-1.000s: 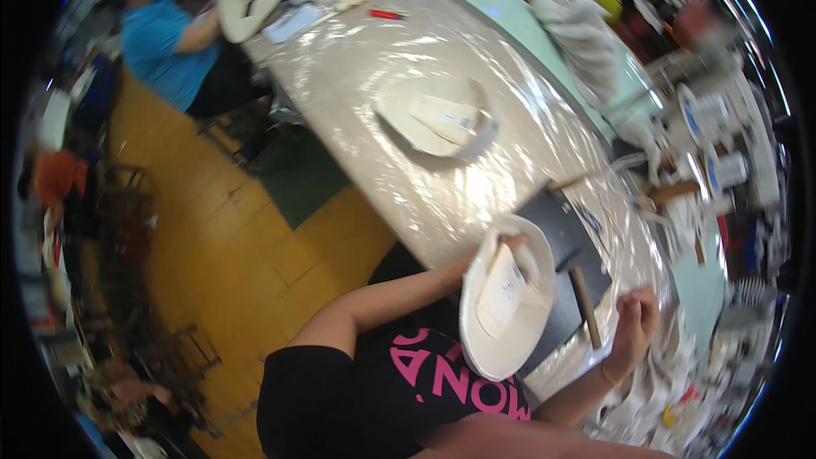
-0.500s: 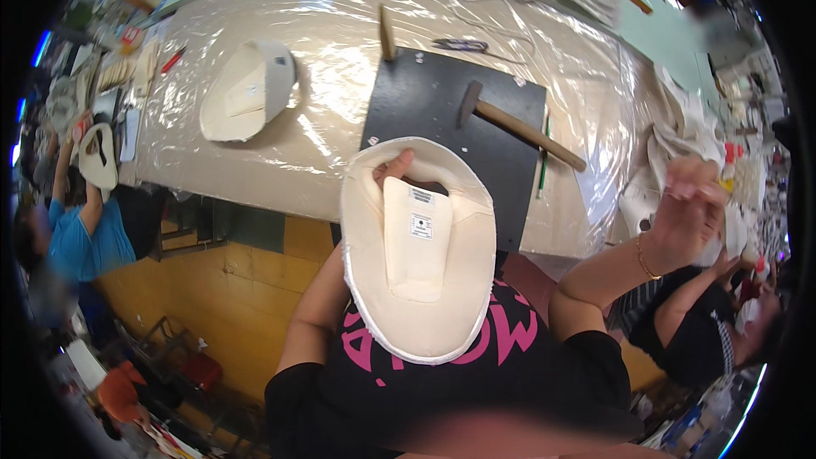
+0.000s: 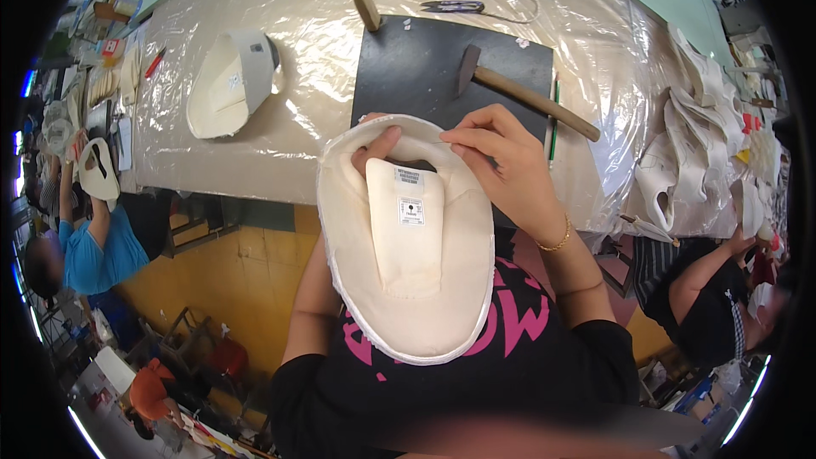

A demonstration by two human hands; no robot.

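Observation:
A cream shoe upper [image 3: 408,323] is held in front of my chest, its open underside facing me. Its tongue [image 3: 406,242] shows inside, with printed labels on it. My left hand [image 3: 376,146] grips the upper at its far end, thumb inside and the other fingers mostly hidden behind the wall. At the far right rim, my right hand [image 3: 501,157] is closed in a pinch, thumb and index finger together. What lies between those fingertips, if anything, is too small to make out.
Beyond the upper, a hammer [image 3: 531,100] lies on a black board [image 3: 408,68]. A wooden-handled tool [image 3: 364,2], snips [image 3: 453,7] and another cream upper [image 3: 225,89] are on the plastic-covered table. More uppers [image 3: 680,144] are piled right. Co-workers sit at both sides.
My right hand has come in from the right, from a raised spot beside the table to the upper's far rim. The upper stays in my left hand, shifted slightly left.

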